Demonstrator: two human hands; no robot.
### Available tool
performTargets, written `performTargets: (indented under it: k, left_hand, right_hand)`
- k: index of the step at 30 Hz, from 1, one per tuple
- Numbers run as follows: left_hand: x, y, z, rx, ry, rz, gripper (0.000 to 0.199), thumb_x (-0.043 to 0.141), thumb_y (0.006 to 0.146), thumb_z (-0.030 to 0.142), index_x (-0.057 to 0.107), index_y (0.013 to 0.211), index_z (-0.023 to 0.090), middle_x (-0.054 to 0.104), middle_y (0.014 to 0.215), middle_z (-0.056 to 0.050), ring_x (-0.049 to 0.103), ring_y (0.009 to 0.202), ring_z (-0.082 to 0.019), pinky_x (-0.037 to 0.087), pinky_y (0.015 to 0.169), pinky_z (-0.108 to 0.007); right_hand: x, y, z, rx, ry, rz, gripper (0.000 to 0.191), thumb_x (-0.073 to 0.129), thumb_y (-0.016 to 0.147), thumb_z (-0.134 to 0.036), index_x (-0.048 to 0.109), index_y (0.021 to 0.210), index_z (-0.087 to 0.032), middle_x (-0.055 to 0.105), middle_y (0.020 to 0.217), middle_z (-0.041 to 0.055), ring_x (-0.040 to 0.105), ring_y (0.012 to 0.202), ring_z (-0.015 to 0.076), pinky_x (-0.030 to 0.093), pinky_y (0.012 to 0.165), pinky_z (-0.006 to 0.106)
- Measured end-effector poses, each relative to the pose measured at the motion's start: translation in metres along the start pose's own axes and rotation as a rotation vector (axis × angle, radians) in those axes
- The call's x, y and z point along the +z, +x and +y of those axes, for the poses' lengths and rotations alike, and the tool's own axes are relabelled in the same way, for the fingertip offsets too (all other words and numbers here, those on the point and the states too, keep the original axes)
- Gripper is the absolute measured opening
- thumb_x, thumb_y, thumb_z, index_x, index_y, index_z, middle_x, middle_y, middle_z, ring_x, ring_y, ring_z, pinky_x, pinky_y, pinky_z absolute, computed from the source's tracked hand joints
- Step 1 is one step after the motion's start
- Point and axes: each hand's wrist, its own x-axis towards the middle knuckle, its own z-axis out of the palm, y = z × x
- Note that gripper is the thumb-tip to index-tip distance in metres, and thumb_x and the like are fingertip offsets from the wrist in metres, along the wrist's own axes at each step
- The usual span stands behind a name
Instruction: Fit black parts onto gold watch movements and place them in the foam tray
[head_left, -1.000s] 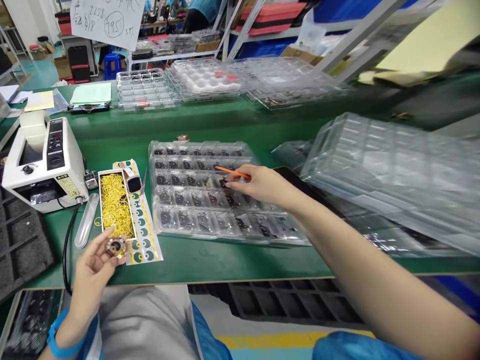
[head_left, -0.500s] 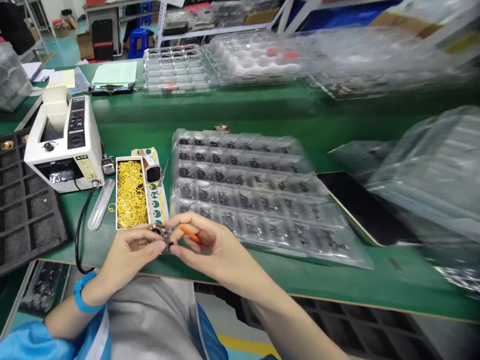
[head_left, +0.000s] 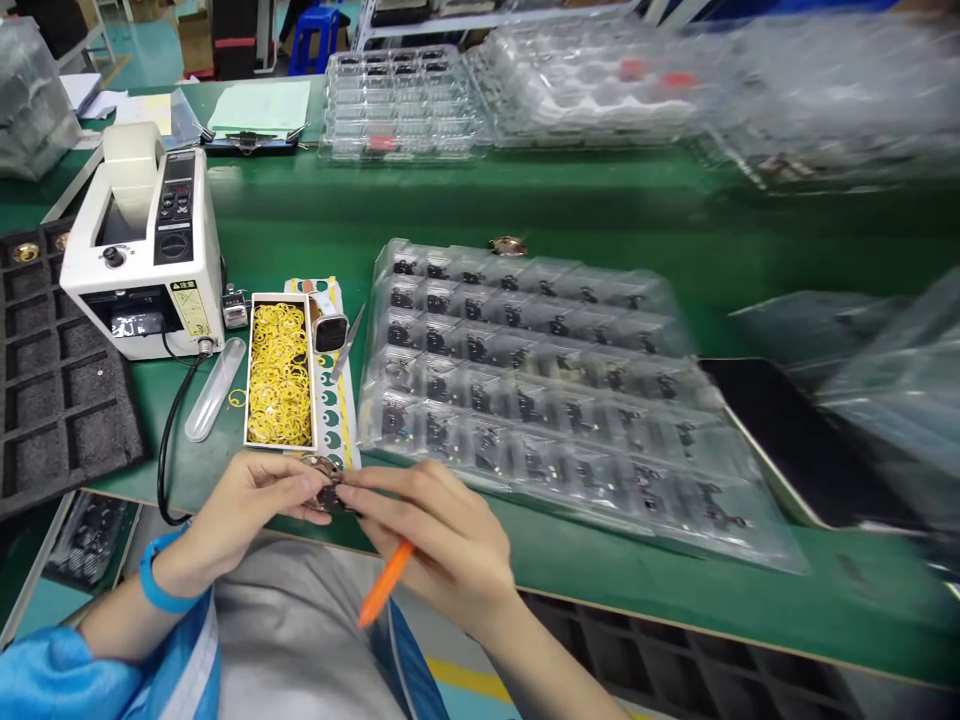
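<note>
Fingers of the left hand (head_left: 251,500) and right hand (head_left: 439,535) pinch a small round part (head_left: 327,487) between them; the right also grips an orange tool (head_left: 384,585) near the bench (head_left: 300,220) edge.

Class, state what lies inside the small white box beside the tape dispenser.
The white box is filled with loose yellow rings; one ring lies outside on the mat. The rings hide the box's bottom.

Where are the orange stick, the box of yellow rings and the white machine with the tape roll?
orange stick (head_left: 382,585), head view, mid-shaft below the right hand.
box of yellow rings (head_left: 279,372), head view, its ring-filled middle.
white machine (head_left: 146,255), head view, its top housing.
</note>
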Motion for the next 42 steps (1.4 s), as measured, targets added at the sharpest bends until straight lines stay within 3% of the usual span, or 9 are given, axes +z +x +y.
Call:
performTargets:
  k: [5,9,14,18,22,27,34,37,42]
  left_hand:
    - [-0.003,-0.004,-0.006,0.233,0.178,0.101,0.019,0.085,0.072,0.030,0.082,0.089,0.023,0.077,0.097,-0.006,0.070,0.086,-0.016,0.058,0.078,-0.024]
    - [-0.004,-0.005,-0.008,0.351,0.360,0.191,0.008,0.082,0.074,0.026,0.082,0.078,0.018,0.072,0.078,-0.006,0.067,0.072,-0.016,0.056,0.065,-0.022]
    - [-0.005,-0.004,-0.007,0.279,0.280,0.252,0.019,0.084,0.071,0.033,0.078,0.070,0.015,0.070,0.069,-0.003,0.067,0.061,-0.015,0.055,0.060,-0.022]
    - [-0.008,-0.005,-0.008,0.235,0.190,0.277,0.024,0.086,0.068,0.038,0.078,0.070,0.015,0.072,0.070,-0.004,0.070,0.063,-0.017,0.058,0.064,-0.025]
    - [-0.012,-0.011,-0.010,0.242,0.140,0.302,0.025,0.087,0.067,0.040,0.078,0.070,0.016,0.071,0.071,-0.003,0.070,0.063,-0.016,0.058,0.064,-0.024]
    - [-0.016,-0.015,-0.010,0.247,0.137,0.327,0.027,0.087,0.067,0.041,0.078,0.071,0.015,0.072,0.073,-0.003,0.070,0.065,-0.017,0.060,0.065,-0.026]
    - [-0.014,-0.015,-0.012,0.304,0.184,0.300,0.027,0.085,0.070,0.040,0.078,0.072,0.014,0.070,0.073,-0.004,0.067,0.063,-0.015,0.059,0.064,-0.024]
    - [-0.015,-0.017,-0.012,0.323,0.142,0.196,0.021,0.081,0.078,0.034,0.080,0.092,0.019,0.076,0.093,-0.006,0.072,0.080,-0.018,0.061,0.074,-0.025]
    - [-0.020,-0.024,-0.007,0.291,0.062,0.043,0.042,0.069,0.090,0.028,0.064,0.131,0.033,0.071,0.124,-0.006,0.071,0.107,-0.022,0.059,0.089,-0.030]
  right_hand:
    - [0.003,0.007,-0.007,0.649,0.371,-0.015,0.011,0.065,0.085,-0.017,0.073,0.079,-0.020,0.070,0.072,0.0022,0.055,0.056,0.0122,0.040,0.049,0.024]
    - [0.007,0.013,-0.006,0.883,0.563,-0.156,0.019,0.066,0.082,-0.032,0.075,0.072,-0.018,0.066,0.065,0.0023,0.049,0.052,0.0115,0.039,0.049,0.024]
    - [0.010,0.015,-0.005,0.892,0.603,-0.105,0.024,0.063,0.086,-0.036,0.072,0.070,-0.021,0.066,0.069,0.0021,0.060,0.067,0.0157,0.049,0.064,0.026]
    - [0.012,0.011,-0.004,0.891,0.522,-0.016,0.016,0.063,0.086,-0.034,0.075,0.084,-0.022,0.071,0.080,0.0030,0.062,0.072,0.0165,0.050,0.066,0.027]
    - [0.018,0.009,-0.001,0.945,0.485,0.003,0.017,0.067,0.082,-0.032,0.073,0.093,-0.020,0.070,0.078,0.0028,0.054,0.060,0.0132,0.047,0.057,0.026]
    - [0.024,0.015,-0.003,0.921,0.387,0.082,0.012,0.071,0.076,-0.031,0.069,0.078,-0.020,0.053,0.058,-0.0031,0.039,0.051,0.0101,0.036,0.049,0.023]
    - [0.031,0.018,-0.022,0.857,0.504,-0.054,0.013,0.066,0.082,-0.029,0.068,0.073,-0.021,0.057,0.064,-0.0007,0.044,0.055,0.0116,0.036,0.051,0.024]
    - [0.030,0.013,-0.022,0.828,0.500,0.005,0.019,0.064,0.087,-0.030,0.065,0.071,-0.020,0.058,0.066,0.0005,0.049,0.060,0.0132,0.039,0.054,0.025]
    - [0.011,0.006,-0.013,0.732,0.463,0.178,0.015,0.065,0.091,-0.028,0.068,0.077,-0.023,0.061,0.079,0.0034,0.056,0.072,0.0163,0.043,0.059,0.027]
